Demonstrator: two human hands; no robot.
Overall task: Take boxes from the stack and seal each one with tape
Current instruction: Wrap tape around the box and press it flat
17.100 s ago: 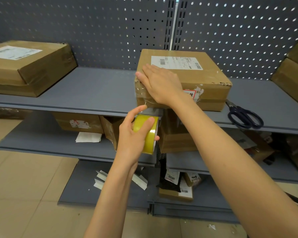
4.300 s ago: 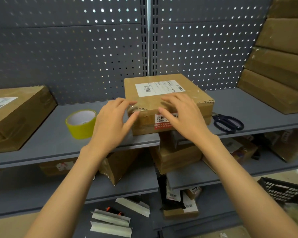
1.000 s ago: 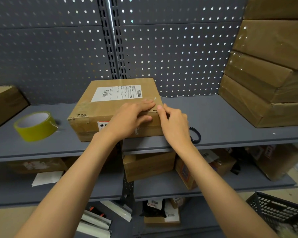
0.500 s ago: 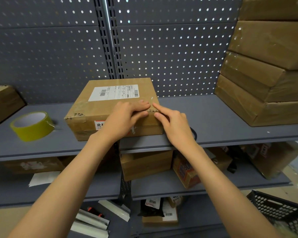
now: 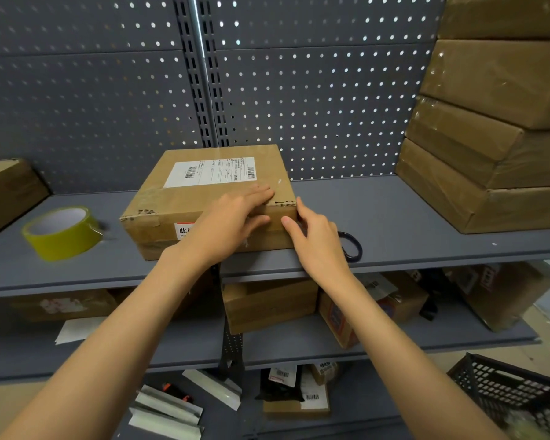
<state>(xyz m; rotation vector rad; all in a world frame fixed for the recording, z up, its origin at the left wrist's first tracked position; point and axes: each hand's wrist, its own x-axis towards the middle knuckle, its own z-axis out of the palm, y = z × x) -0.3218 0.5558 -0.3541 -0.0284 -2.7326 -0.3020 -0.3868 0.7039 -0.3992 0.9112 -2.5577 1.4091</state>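
On the upper shelf [image 5: 394, 217] the box [image 5: 204, 201] lies under the left hand [image 5: 229, 227], whose straight fingers press its near right corner. The right hand [image 5: 315, 239], relaxed, touches that corner's side. The tape roll [image 5: 62, 233] stands nearer the left hand.

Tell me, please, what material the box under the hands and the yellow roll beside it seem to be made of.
The box looks like brown corrugated cardboard, matte, with torn, frayed paper along its front top edge. The yellow roll appears to be glossy plastic packing tape: a translucent yellowish band wound on a pale core, probably cardboard.
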